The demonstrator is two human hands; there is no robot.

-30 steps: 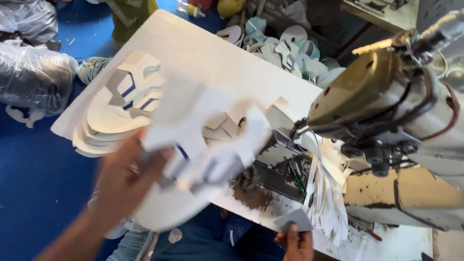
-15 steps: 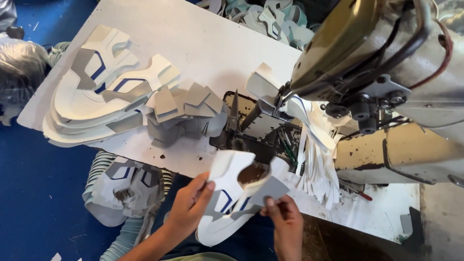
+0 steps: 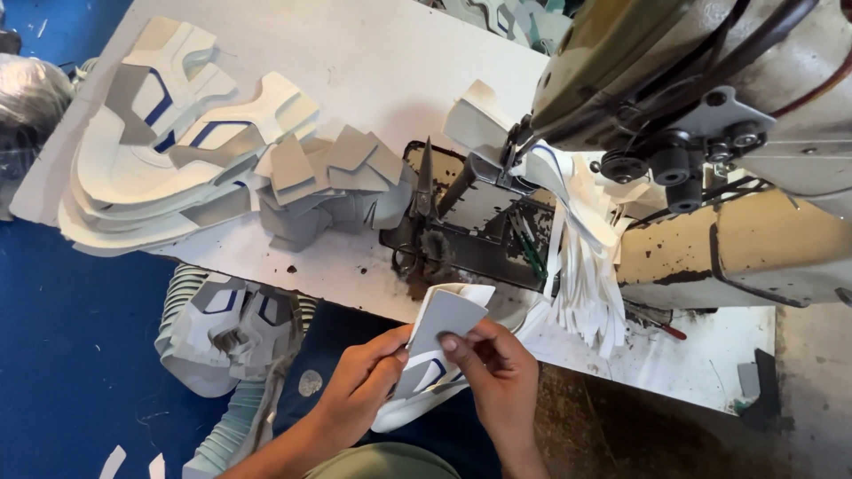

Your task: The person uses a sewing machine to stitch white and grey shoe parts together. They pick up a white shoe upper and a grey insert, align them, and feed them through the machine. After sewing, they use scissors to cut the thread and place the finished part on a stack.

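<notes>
Holding a small grey-white cut piece (image 3: 446,321) between both hands, the person sits at the near edge of the worktop (image 3: 355,80), just in front of the sewing machine (image 3: 710,133). The left hand (image 3: 359,383) is curled, not spread; its thumb and fingers pinch the lower left side of the piece together with a white shoe upper with blue stripes (image 3: 417,395) that lies under it. The right hand (image 3: 495,377) is also half closed: the thumb presses on the face of the grey piece and the bent fingers are behind it, so it pinches the piece at its right lower edge. The piece stands a little tilted, its top corner reaching the near edge of the worktop, below the dark metal plate (image 3: 470,239) of the machine.

On the left part of the worktop lies a big stack of white uppers with blue and grey parts (image 3: 160,168), and just beside it, toward the middle, a heap of small grey pieces (image 3: 328,182). A bundle of white strips (image 3: 586,284) hangs near the machine over the near edge. Under the worktop, at the left, another pile of uppers (image 3: 226,328) rests above the blue floor (image 3: 62,355).
</notes>
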